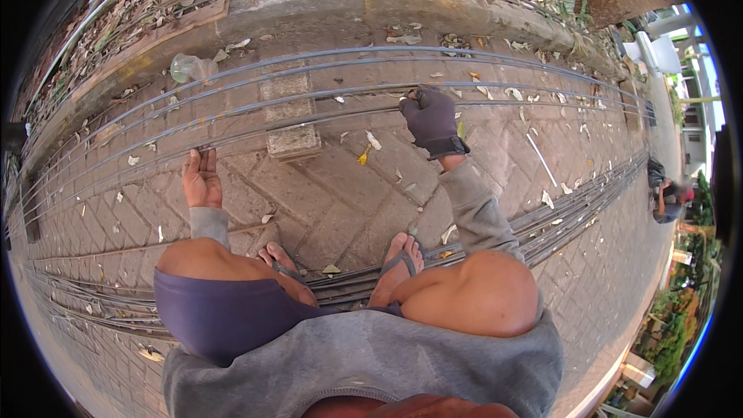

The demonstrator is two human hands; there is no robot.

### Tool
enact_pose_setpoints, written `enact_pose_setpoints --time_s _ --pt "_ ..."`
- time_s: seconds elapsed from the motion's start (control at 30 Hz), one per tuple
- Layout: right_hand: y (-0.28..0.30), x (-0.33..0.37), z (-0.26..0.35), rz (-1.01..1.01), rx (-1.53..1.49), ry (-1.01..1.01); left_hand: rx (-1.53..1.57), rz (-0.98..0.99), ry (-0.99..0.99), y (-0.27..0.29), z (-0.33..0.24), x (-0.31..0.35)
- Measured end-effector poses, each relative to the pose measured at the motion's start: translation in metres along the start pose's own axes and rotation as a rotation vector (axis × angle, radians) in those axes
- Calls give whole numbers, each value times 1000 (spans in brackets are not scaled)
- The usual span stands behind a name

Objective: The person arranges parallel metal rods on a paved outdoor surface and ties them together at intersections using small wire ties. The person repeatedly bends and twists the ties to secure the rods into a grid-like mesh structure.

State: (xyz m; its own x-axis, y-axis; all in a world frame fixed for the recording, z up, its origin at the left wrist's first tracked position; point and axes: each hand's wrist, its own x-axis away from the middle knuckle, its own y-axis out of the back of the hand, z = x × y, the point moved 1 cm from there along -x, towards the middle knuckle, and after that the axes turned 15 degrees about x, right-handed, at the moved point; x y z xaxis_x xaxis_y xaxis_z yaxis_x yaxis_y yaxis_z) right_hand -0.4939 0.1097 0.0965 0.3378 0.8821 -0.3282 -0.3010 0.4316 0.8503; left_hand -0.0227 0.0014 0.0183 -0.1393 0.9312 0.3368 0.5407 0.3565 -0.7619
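Note:
Several long, thin blue-grey metal rods point(364, 83) run left to right across the paving in front of my feet. My right hand point(431, 118), in a dark fingerless glove, is closed round the nearest rod point(333, 115). Bare and palm up, my left hand point(203, 178) has its fingers stretched out, with the fingertips at the same rod farther left. Whether those fingertips press on it is hard to tell. Under the rods, between my hands, lies a pale concrete block point(292, 139).
A thick bundle of dark rods point(569, 205) passes by my sandalled feet point(398, 263). Beyond the rods stand a concrete kerb point(309, 11) and leaf litter. A crumpled clear plastic bag point(193, 68) lies by the kerb. Another person point(667, 200) is at the far right.

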Motion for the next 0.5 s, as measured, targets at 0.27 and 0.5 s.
enact_pose_setpoints --time_s 0.27,0.5 --pt "75 7 1 310 -108 -188 8 -10 28 8 0 -4" --pt "54 51 -7 399 -285 -308 20 58 57 27 2 -16"
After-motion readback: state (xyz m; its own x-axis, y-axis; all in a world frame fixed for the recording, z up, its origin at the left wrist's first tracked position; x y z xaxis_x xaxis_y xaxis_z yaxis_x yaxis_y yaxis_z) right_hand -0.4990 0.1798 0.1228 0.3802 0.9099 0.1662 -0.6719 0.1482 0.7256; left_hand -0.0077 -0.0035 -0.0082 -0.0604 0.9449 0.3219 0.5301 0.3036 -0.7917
